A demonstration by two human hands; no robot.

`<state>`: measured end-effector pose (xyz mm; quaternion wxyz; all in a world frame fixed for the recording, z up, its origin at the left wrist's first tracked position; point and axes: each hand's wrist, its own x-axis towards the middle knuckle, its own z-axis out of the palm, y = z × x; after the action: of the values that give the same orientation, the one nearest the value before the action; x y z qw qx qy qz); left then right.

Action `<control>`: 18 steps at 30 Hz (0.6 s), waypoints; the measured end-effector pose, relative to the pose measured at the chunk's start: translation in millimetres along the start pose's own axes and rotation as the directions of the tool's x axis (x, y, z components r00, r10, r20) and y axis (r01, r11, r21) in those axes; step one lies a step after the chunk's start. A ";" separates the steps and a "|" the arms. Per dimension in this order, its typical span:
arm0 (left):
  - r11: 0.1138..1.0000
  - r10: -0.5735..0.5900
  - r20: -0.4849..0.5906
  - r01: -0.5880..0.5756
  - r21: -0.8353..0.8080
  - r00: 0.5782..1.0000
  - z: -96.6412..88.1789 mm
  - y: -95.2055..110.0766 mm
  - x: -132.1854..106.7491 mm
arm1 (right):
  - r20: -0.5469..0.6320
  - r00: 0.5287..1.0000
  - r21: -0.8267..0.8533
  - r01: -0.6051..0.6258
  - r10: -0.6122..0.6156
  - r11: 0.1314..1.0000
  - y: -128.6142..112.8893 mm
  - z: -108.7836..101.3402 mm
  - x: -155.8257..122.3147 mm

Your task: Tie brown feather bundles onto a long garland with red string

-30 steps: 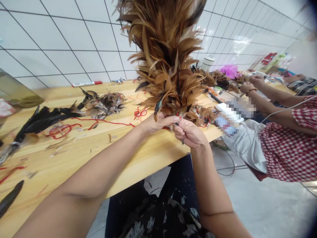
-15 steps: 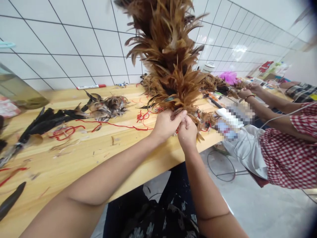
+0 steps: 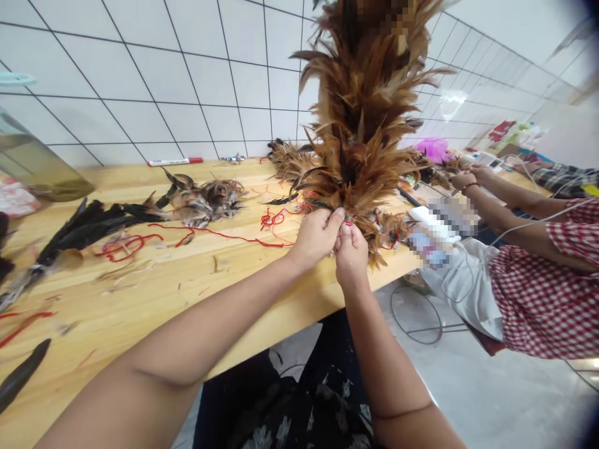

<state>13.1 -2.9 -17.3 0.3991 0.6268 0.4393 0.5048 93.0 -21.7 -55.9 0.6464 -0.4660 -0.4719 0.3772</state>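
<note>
Feather duster (image 3: 369, 131), brown and bushy, rises from the centre of the frame to its top edge, its lower end just above the wooden table (image 3: 196, 299). Left hand (image 3: 316, 236) and right hand (image 3: 352, 252) are together at that lower end, fingers and thumbs closed tightly on its base; exactly what each fingertip pinches is hidden, though a bit of red shows between them. Just left of the hands lies a tangle of red thread (image 3: 272, 218), with a strand running toward the left of the frame. A brown feather clump (image 3: 393, 229) sits just right of the right hand. Left of centre are a grey-brown feather bunch (image 3: 208, 202) and, farther left, a bundle of black feathers (image 3: 88, 232). A red-capped marker (image 3: 175, 162) lies along the tiled wall (image 3: 140, 81), near a container of yellowish liquid (image 3: 44, 162) at the left edge. At the right of the frame sits a co-worker in a red-and-white checked shirt (image 3: 547, 293), hands over the table near a pink-purple bag (image 3: 433, 148).
</note>
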 end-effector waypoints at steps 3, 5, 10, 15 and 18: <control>0.989 -0.057 0.044 0.063 -0.134 0.997 1.9 -7.0 1.2 | -0.031 0.998 0.100 -0.044 0.047 0.994 -2.2 -0.3 -1.7; 0.974 -0.075 0.116 0.098 -0.206 0.990 2.0 -7.9 1.8 | -0.021 0.998 0.132 -0.063 0.066 0.989 -5.0 -1.9 -1.4; 0.914 0.053 0.186 0.028 -0.406 0.981 -0.3 3.0 0.4 | -0.002 0.999 0.238 -0.051 0.053 0.970 -18.9 -5.7 4.5; 0.913 0.037 0.108 0.011 -0.408 0.993 -0.9 3.9 3.6 | -0.003 0.997 0.195 -0.072 0.074 0.978 -31.3 -2.5 3.9; 0.914 -0.045 0.134 0.095 -0.394 0.990 -0.9 -1.8 8.8 | 0.000 0.997 0.142 -0.072 0.073 0.987 -34.1 -1.5 0.0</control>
<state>12.9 6.1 -16.4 0.5624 0.5459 0.3241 0.5297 96.0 -31.7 -23.5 0.6649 -0.4365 -0.4250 0.4321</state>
